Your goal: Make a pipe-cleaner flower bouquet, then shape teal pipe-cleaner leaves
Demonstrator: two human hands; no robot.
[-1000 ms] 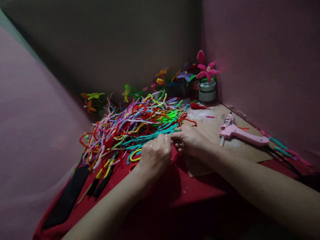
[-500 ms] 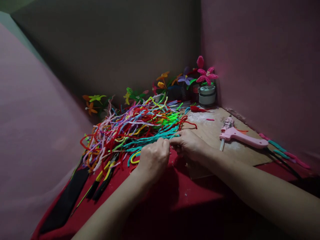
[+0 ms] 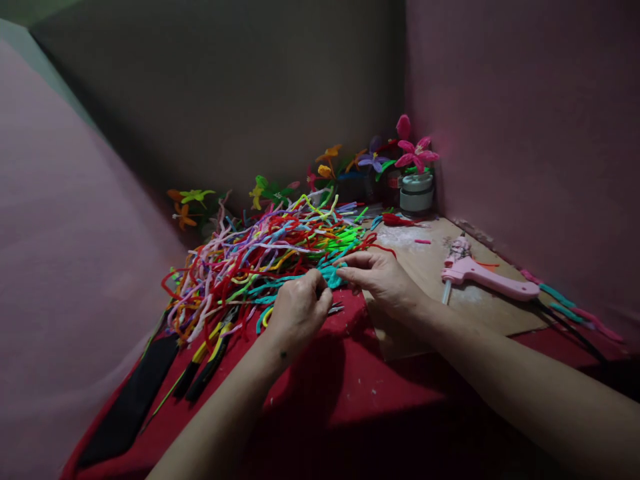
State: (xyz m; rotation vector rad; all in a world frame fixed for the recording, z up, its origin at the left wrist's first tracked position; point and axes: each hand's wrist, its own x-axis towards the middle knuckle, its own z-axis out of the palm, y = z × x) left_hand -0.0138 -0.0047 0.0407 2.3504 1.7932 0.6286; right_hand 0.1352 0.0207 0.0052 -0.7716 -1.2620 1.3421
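Observation:
Between my two hands is a teal fuzzy pipe cleaner piece [image 3: 334, 275], bent into a small looped shape. My right hand [image 3: 383, 280] pinches its right side between thumb and fingers. Curled closed at its left edge is my left hand [image 3: 303, 305]; its fingertips are partly hidden. Metal tips, like those of scissors [image 3: 337, 308], poke out beside my left thumb. Just behind the hands lies a big tangled heap of coloured pipe cleaners [image 3: 260, 247], with teal strands nearest. A yellow loop [image 3: 268, 316] lies left of my left hand.
A pink glue gun [image 3: 467, 270] rests on a brown board [image 3: 410, 320] at right. Yellow-and-black pliers [image 3: 210, 353] and a black flat strip [image 3: 133, 403] lie left on the red cloth [image 3: 370, 380]. Pipe-cleaner flowers [image 3: 417, 155] stand along the back, by the walls.
My hands have moved slightly apart, and the teal looped piece now shows between them. The metal tips have come into sight beside my left hand. The view has shifted a little.

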